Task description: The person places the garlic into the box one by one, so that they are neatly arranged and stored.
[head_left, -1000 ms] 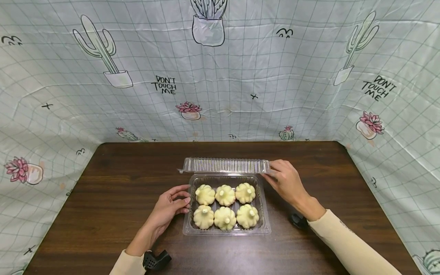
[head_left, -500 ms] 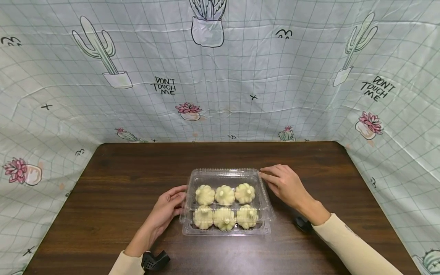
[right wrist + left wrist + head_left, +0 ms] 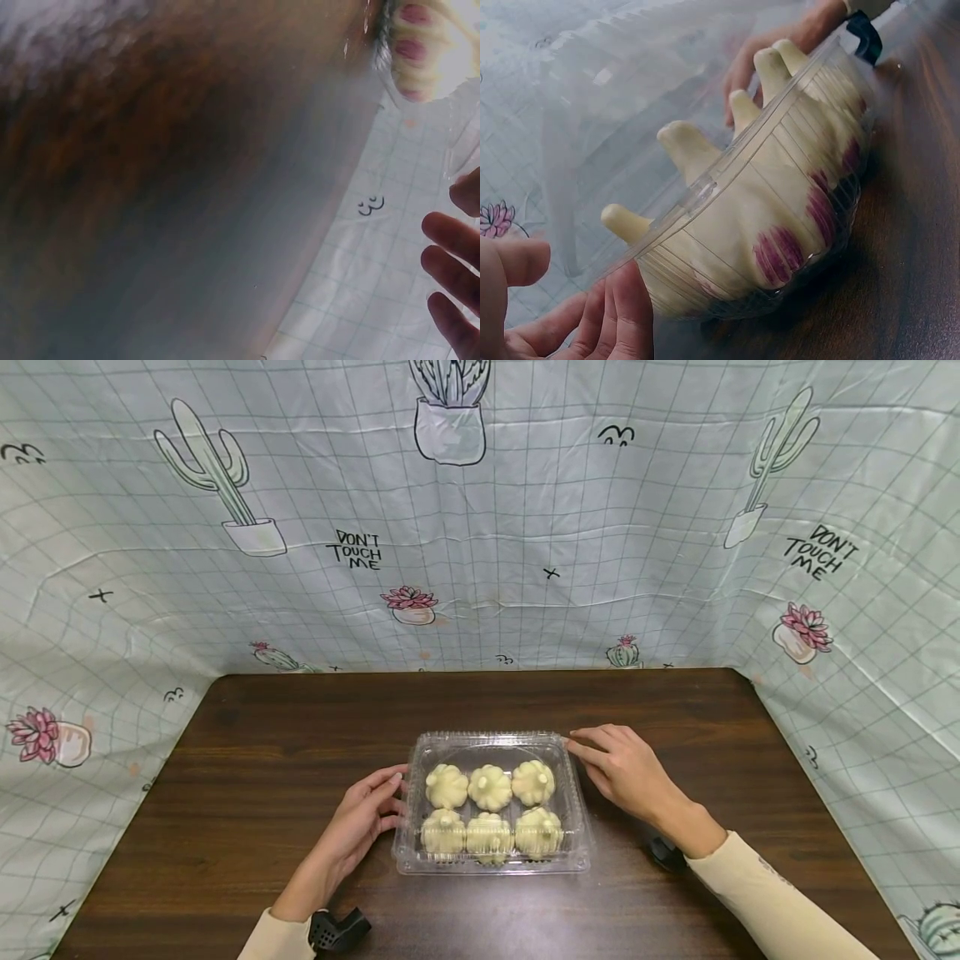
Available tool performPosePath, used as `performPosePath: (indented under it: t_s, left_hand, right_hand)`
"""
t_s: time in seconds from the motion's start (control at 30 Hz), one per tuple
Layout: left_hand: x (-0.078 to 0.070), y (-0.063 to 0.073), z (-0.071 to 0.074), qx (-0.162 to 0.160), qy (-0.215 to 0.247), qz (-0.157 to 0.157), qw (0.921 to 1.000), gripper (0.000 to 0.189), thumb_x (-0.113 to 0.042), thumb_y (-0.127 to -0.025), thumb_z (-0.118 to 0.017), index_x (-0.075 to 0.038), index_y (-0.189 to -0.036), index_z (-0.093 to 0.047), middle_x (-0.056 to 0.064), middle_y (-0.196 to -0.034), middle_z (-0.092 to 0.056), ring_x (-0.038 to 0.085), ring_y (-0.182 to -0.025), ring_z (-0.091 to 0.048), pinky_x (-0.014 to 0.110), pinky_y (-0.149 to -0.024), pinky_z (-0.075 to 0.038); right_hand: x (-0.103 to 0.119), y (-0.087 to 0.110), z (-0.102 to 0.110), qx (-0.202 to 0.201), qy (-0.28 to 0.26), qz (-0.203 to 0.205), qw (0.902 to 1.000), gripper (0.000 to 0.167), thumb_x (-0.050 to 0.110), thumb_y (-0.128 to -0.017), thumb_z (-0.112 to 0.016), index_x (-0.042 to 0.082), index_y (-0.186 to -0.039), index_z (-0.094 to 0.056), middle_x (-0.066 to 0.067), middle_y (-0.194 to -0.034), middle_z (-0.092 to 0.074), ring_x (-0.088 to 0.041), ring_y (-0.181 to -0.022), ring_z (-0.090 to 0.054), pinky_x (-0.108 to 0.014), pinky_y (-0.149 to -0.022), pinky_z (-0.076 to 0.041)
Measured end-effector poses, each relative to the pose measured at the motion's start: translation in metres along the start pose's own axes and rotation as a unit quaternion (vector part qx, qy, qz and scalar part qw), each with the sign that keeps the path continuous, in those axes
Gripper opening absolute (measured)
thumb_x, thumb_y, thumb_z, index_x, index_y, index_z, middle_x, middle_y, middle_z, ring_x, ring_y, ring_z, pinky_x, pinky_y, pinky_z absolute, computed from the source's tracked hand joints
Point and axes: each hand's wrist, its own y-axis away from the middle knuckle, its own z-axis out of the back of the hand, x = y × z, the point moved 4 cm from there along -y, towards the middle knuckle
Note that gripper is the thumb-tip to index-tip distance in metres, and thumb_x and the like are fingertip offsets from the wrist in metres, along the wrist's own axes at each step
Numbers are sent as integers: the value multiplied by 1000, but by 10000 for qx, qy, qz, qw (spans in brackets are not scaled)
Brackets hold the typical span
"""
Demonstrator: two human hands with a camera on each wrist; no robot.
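Note:
A clear plastic clamshell box (image 3: 492, 867) sits on the table holding several pale garlic bulbs (image 3: 490, 788) in two rows. Its ribbed lid (image 3: 491, 743) lies over the bulbs; whether its edge is snapped in cannot be told. My left hand (image 3: 358, 822) rests its fingertips against the box's left side, and in the left wrist view the thumb (image 3: 525, 262) stands apart from the rim. Near the far right corner of the lid, my right hand (image 3: 626, 772) has its fingers extended, nothing gripped. Purple patches mark the bulbs' undersides in the left wrist view.
The dark wooden table (image 3: 277, 752) spreads around the box. A white cloth (image 3: 495, 527) with grid lines and cactus drawings hangs behind it and along both sides. A black wrist-worn device (image 3: 337, 929) sits on the left wrist, with another (image 3: 665, 853) on the right.
The lid was raised at the back with the right hand holding its corner; it has come down over the bulbs. The right hand has let go and lowered slightly. The left hand barely moved.

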Motion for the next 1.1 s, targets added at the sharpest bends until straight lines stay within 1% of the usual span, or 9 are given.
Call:
performPosePath:
  t_s: [0.2,0.4,0.63,0.8,0.9,1.0,1.1]
  left_hand:
    - [0,0,-1,-5,85,-11,10000,48,-12,-114,-45,8,-157,-38,4,-114,-56,8,-83,-63,22,-73,-59]
    - [1,-1,0,-21,-24,-36,10000,51,-4,-109,-53,9,-156,-39,-1,-107,-61,8,-83,-60,21,-72,-60]
    - [0,-2,-1,-128,-168,-65,9998,50,-1,-108,-56,8,-155,-41,0,-107,-61,9,-83,-60,20,-71,-60]
    - [0,-3,-2,-256,-279,-146,9992,49,1,-107,-57,7,-154,-44,2,-107,-60,9,-83,-59,20,-68,-59]
    - [0,-4,-3,-325,-317,-199,9988,48,3,-106,-57,8,-152,-46,3,-107,-60,9,-82,-59,19,-66,-59]
    - [1,-4,-3,-361,-333,-223,9985,48,4,-105,-57,8,-152,-46,4,-108,-60,9,-82,-59,18,-65,-58]
    - [1,-4,-2,-406,-339,-226,9983,48,6,-104,-57,8,-151,-47,4,-108,-60,9,-82,-59,18,-64,-58]
  right_hand:
    - [1,2,-1,137,-4,16,9999,46,0,-81,-74,5,-127,-77,-16,-119,-73,-36,-102,-69,-53,-89,-58]
    - [1,3,-2,178,37,26,9998,48,0,-81,-76,4,-129,-76,-16,-119,-73,-36,-102,-69,-53,-88,-58]
    - [5,3,-1,285,77,-159,9994,47,3,-85,-78,3,-131,-74,-15,-121,-73,-35,-104,-69,-52,-90,-58]
    - [10,4,1,313,27,-385,9988,44,4,-88,-79,2,-132,-73,-13,-119,-73,-33,-102,-69,-52,-89,-58]
    - [13,5,4,342,-65,-609,9975,44,4,-89,-78,3,-133,-72,-12,-119,-74,-32,-101,-70,-51,-88,-58]
    - [16,6,7,442,-205,-936,9944,44,5,-92,-76,4,-136,-71,-11,-120,-74,-31,-102,-70,-51,-88,-57]
    - [20,8,9,636,-367,-1339,9883,44,7,-96,-74,5,-139,-69,-11,-123,-74,-31,-107,-71,-52,-90,-57]
